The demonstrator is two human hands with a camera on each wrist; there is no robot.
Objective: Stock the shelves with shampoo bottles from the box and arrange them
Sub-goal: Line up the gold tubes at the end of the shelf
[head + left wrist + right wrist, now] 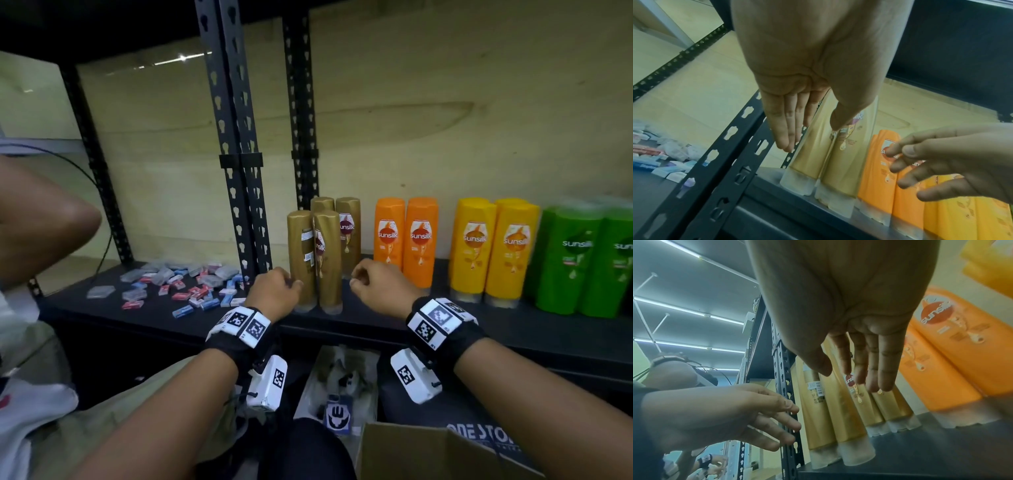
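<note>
Both hands flank 4 gold Sunsilk bottles, likely to square the cluster. The left hand has straight fingers beside a bottle, gripping nothing. The right hand has loose, parted fingers, empty.

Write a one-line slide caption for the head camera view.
Both hands, left hand and right hand, flank four gold shampoo bottles on the black shelf, beside orange, yellow and green ones.

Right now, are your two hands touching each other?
Apart. The head view shows the left hand and right hand separated, with the front gold bottles standing between them.
</note>
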